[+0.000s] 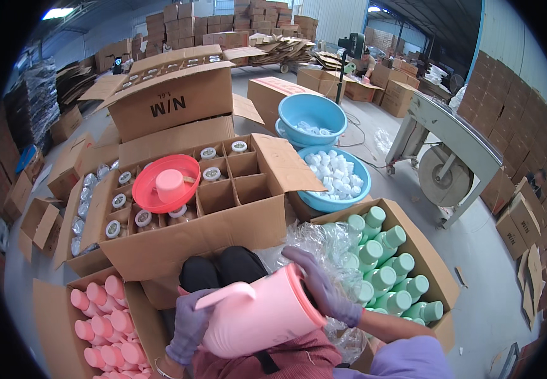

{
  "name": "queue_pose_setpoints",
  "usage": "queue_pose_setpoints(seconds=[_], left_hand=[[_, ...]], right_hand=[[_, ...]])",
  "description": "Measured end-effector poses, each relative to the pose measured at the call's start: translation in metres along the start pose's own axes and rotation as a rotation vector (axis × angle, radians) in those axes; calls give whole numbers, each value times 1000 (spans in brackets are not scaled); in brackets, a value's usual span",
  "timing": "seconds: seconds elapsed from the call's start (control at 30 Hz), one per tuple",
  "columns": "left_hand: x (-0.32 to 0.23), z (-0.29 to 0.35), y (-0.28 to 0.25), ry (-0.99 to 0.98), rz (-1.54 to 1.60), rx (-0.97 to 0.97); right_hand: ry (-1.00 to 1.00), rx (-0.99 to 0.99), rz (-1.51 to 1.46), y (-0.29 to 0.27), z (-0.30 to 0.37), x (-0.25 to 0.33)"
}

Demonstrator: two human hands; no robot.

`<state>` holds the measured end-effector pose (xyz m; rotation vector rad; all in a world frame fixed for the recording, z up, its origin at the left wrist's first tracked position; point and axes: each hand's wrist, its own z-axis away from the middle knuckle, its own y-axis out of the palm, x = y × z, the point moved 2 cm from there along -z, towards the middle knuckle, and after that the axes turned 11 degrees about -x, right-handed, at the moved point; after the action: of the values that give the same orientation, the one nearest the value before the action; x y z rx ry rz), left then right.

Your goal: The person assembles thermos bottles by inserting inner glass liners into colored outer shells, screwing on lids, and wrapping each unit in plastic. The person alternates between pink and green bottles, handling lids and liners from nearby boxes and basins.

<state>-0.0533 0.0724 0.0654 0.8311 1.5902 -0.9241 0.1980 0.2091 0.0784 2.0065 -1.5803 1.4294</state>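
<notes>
A pink thermos jug (264, 312) lies tilted across my lap, its dark open end with a red rim facing right. My left hand (189, 330), in a purple glove, grips the jug at its handle side. Against the rim of the open end is my right hand (324, 290), also gloved, its fingers curved over the edge. In front of me, a red plastic basin (144, 194) with a pink cup-shaped lid (170, 184) in it rests on a divided carton (204, 237). Silver-topped bottles (211, 174) stand in several of its compartments.
Pink bottles (103, 326) fill a carton at lower left. Green-capped bottles (384, 278) stand in a carton (447, 284) at right, beside clear plastic wrap (324, 246). Blue basins (365, 192) hold white caps (333, 174). A grey wheeled machine (444, 151) stands farther right.
</notes>
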Motion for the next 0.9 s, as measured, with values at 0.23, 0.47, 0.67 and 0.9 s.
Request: queue_pose_setpoints(seconds=[0.23,0.47,0.67,0.9], left_hand=[[-36,-3,35,654,-412,-17],[-26,4,32,650,-346,-112],[2,-5,12,-264,204,95],[-10,6,55,662,-411,-101]], right_hand=[[915,-156,-693,12,21,-62],[632,-79,-526,14,12,-51],[-30,-39,57,-2,-7,-29],[453,-15,-350,15,36,-108]])
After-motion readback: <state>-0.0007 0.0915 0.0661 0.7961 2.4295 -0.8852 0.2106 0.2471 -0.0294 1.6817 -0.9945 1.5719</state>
